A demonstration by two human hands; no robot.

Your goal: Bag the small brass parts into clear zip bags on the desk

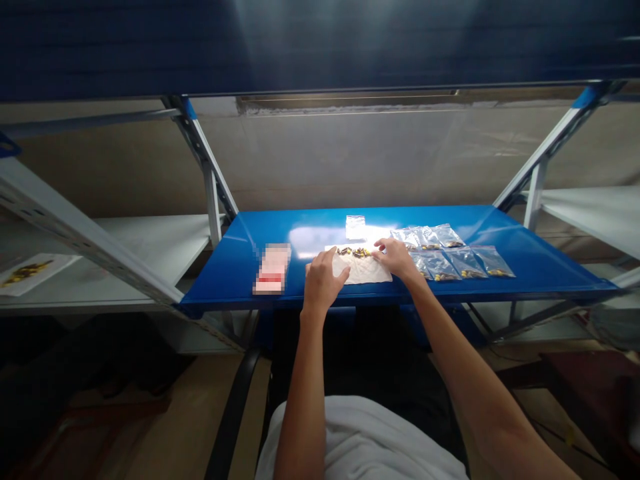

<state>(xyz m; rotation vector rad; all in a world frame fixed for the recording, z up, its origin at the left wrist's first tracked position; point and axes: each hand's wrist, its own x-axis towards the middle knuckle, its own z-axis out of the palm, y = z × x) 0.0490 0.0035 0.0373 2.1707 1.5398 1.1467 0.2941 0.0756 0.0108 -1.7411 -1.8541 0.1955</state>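
Observation:
A white sheet of paper or cloth (369, 271) lies on the blue shelf in front of me. Along its far edge sits a loose row of small yellow-and-dark capsules (360, 252). At the sheet's left edge rests my left hand (323, 280), thumb and fingers apart and holding nothing I can see. My right hand (396, 257) reaches to the right end of the row; its thumb and forefinger are slightly apart beside the capsules. Several clear zip bags (471, 263) with capsules inside lie in two rows right of that hand, which hides part of the nearest ones.
Behind the sheet lies a small clear zip bag (355, 227). A blurred-out pink and red item (273, 269) is at the left. Metal uprights (213, 163) flank the blue shelf, and another shelf (320, 47) hangs overhead. Similar capsules (27, 272) lie on the left neighbouring shelf.

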